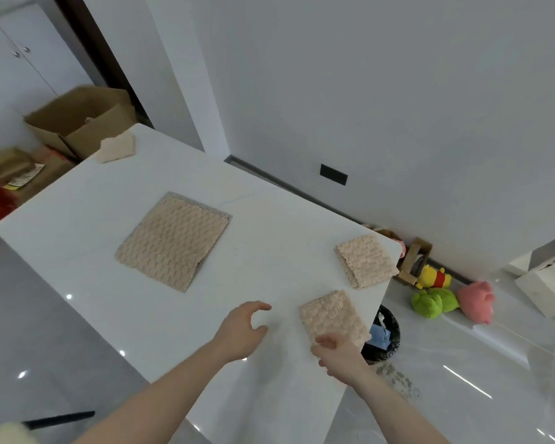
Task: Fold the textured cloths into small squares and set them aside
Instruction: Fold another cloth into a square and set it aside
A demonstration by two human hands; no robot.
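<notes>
On the white table (77, 225) a large beige textured cloth (173, 240) lies flat and unfolded in the middle. Two folded beige squares rest near the right edge: one farther away (366, 261), one nearer (332, 314). A crumpled cream cloth (117, 149) sits at the far corner. My right hand (340, 352) rests at the near edge of the nearer folded square, fingers touching it. My left hand (242, 328) hovers just left of that square, fingers curled apart and holding nothing.
Open cardboard boxes (80, 120) stand beyond the table's far corner. On the floor to the right are a black-lined bin (386, 338), plush toys (436, 299) and a white box (545, 283). A dark bar (58, 419) lies at the lower left.
</notes>
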